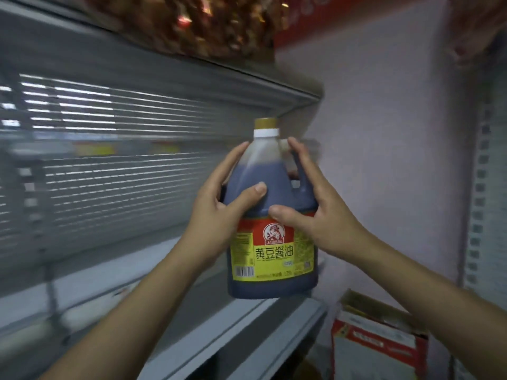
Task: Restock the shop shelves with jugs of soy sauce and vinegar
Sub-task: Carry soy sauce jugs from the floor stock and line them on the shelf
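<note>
Two-hand hold on the soy sauce jug: left hand wraps the left shoulder, thumb across the front above the label, fingers curled round the far side; right hand clamps the right shoulder by the moulded handle, thumb on the front, fingers running up beside the handle, not through it. Both grips sit high on the body, probably to steady a heavy, nearly full jug and keep the label facing out. Jug is upright, slight tilt, in the air over the front edge of the shelf; base looks just clear of the deck, contact hard to tell. Yellow cap sits close under the upper shelf, so headroom looks tight — my guess is it slides in low rather than drops down. Slatted back panel behind, heavily blurred. Opened cardboard carton lower right, beside the shelf end. Placement step not finished.
</note>
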### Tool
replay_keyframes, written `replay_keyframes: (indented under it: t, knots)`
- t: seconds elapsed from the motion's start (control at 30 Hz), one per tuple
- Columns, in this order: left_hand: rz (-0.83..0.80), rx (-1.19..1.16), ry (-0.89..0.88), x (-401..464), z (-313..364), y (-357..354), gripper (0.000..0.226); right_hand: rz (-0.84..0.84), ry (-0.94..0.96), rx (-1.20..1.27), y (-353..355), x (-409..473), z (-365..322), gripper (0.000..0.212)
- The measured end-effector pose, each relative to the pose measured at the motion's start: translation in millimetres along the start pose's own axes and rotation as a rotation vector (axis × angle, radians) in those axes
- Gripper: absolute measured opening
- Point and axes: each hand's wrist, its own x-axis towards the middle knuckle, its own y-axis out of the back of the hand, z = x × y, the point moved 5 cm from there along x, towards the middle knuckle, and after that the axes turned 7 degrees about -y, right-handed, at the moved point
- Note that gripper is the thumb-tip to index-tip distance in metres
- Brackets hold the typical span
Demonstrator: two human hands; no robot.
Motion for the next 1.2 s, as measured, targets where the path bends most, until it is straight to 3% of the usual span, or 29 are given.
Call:
replay_keyframes:
  t: [0.17,0.47,0.7,0.9,1.2]
  knots:
    - [0.168,0.187,0.026,-57.7,105.0,95.1,0.061,-0.198,0.128,0.153,-106.7,9.5,-75.6,0.093]
    - [0.510,0.537,0.103,-215.4,286.3,270.3,0.058,-0.561,0.266,0.457,-359.6,-22.9,-213.9,0.086]
    - [0.595,0.701,0.136,-319.5,378.4,398.4,0.054,-0.675,0.248,0.540,-532.7,-62.9,-290.8,0.088]
    - [0.571,0.804,0.155,-357.9,413.7,498.0,0.057,-0.658,0.235,0.548,-639.6,-69.0,-325.6,0.089]
    - [0.576,0.725,0.210,-355.9,374.5,592.5,0.057,-0.631,0.208,0.460,-723.5,-25.7,-295.5,0.087]
